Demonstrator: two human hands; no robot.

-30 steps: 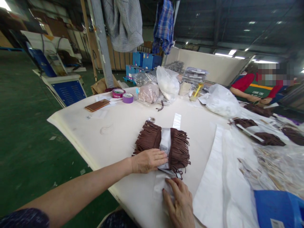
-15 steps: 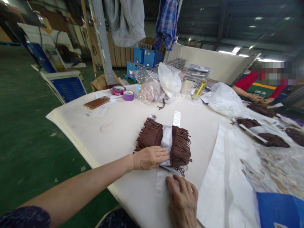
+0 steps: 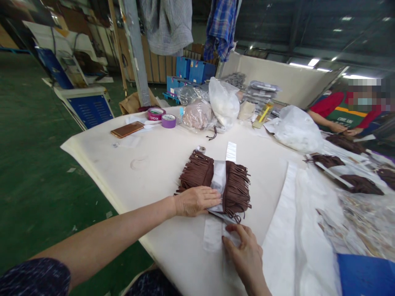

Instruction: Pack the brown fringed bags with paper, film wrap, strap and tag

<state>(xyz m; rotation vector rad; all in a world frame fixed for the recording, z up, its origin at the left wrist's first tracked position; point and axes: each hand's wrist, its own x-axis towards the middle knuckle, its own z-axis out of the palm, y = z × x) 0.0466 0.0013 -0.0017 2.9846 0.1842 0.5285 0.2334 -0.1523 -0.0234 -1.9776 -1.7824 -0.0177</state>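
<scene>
A dark brown fringed bag lies on the white table with a translucent plastic strip wrapped across its middle. My left hand rests flat on the strip and the near side of the bag, fingers stretched out. Below the bag, the loose plastic end lies on the tabletop. My right hand is at the edge of this plastic, with thumb and forefinger curled round part of it. A white strip end sticks out beyond the bag's far side.
A phone, tape rolls and plastic-bagged goods stand at the back. White plastic sheets and more brown fringed pieces lie on the right. A co-worker in a green apron handles a brown piece at far right.
My right hand has turned and its fingers have drawn in at the plastic edge. My left hand stays on the bag. The whole view has shifted slightly.
</scene>
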